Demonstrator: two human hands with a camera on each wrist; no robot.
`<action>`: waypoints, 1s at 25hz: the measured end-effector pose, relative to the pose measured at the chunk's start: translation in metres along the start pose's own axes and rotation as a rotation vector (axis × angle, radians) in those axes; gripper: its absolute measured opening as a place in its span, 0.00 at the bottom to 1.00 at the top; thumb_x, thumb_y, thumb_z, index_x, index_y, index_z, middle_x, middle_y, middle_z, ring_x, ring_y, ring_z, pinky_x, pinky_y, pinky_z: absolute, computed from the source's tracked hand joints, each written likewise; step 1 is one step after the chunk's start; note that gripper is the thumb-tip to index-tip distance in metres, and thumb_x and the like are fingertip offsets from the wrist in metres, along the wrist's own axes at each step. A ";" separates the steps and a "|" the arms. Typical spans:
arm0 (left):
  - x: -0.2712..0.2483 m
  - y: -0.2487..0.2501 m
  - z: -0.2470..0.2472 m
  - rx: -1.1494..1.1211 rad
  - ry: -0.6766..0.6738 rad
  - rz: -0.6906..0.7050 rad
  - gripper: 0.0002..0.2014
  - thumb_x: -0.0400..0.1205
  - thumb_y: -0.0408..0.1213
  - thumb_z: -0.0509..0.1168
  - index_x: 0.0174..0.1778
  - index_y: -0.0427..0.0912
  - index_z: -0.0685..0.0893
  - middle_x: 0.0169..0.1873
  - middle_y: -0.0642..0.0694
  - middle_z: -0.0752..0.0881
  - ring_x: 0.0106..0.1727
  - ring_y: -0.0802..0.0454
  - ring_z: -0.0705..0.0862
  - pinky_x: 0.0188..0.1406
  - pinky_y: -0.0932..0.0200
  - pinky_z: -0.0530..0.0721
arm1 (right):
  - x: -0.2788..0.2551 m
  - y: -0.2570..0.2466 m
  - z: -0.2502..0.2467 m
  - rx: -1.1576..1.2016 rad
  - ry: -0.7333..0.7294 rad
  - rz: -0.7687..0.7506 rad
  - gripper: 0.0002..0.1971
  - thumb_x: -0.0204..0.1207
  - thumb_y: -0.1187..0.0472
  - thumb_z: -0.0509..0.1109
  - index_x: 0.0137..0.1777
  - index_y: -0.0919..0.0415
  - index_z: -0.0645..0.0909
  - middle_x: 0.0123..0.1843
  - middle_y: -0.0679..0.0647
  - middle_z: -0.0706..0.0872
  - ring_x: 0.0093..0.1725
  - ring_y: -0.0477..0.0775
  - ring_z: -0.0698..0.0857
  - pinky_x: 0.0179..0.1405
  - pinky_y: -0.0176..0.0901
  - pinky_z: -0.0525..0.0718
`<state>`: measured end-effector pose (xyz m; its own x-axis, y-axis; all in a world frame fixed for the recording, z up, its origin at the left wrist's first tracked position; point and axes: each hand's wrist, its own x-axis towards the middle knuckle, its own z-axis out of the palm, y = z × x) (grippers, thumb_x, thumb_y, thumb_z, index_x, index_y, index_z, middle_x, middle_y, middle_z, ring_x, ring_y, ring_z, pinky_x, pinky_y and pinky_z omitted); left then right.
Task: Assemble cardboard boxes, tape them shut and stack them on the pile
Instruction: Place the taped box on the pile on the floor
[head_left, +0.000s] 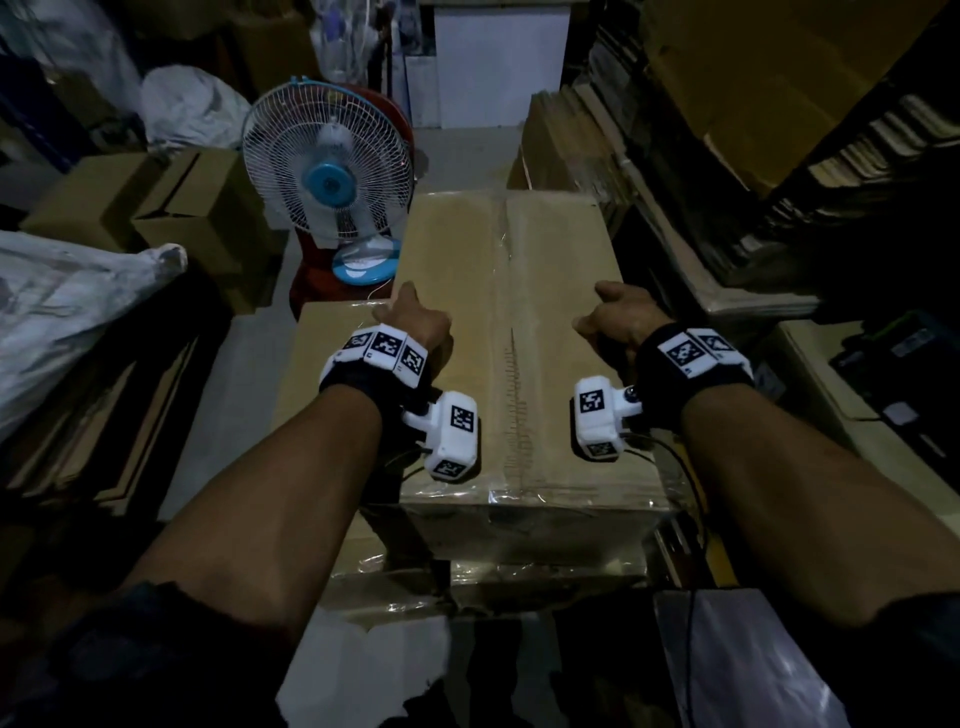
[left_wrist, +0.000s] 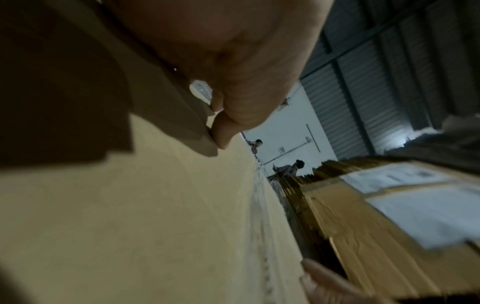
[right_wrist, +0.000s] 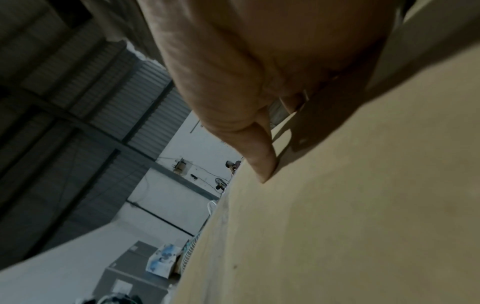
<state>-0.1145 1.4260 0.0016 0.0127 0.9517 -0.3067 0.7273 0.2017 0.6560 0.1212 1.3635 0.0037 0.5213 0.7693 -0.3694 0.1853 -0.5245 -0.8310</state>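
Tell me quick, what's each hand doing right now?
Left hand: grips the left edge of the box.
Right hand: grips the box's right edge.

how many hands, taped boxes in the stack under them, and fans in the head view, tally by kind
hands: 2, left hand and right hand, each gripping a side edge of the top box
taped boxes in the stack: 2, top box and the box beneath
fans: 1, the white and blue fan
total: 5
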 end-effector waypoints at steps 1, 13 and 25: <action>-0.003 -0.001 0.000 0.063 0.004 0.012 0.34 0.82 0.49 0.64 0.83 0.46 0.59 0.79 0.32 0.61 0.76 0.32 0.67 0.74 0.46 0.68 | -0.001 0.001 0.000 -0.037 0.010 -0.012 0.37 0.77 0.69 0.75 0.84 0.56 0.67 0.80 0.61 0.74 0.71 0.65 0.80 0.59 0.55 0.87; -0.107 -0.013 -0.007 0.318 -0.166 0.333 0.12 0.78 0.44 0.64 0.44 0.37 0.81 0.46 0.41 0.82 0.39 0.45 0.79 0.40 0.59 0.75 | -0.143 0.044 -0.025 -0.077 0.110 0.031 0.13 0.81 0.68 0.71 0.63 0.60 0.82 0.46 0.55 0.82 0.38 0.46 0.79 0.29 0.28 0.83; -0.335 -0.110 0.052 0.626 -0.363 1.040 0.21 0.84 0.48 0.55 0.65 0.41 0.82 0.69 0.40 0.79 0.74 0.39 0.71 0.72 0.46 0.70 | -0.439 0.222 0.000 -0.281 0.517 0.184 0.23 0.85 0.54 0.66 0.78 0.59 0.76 0.76 0.60 0.80 0.74 0.64 0.78 0.68 0.47 0.76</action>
<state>-0.1634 1.0732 -0.0040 0.8860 0.4565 -0.0806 0.4588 -0.8387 0.2934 -0.0660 0.9095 -0.0186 0.8890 0.4175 -0.1883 0.2296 -0.7620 -0.6055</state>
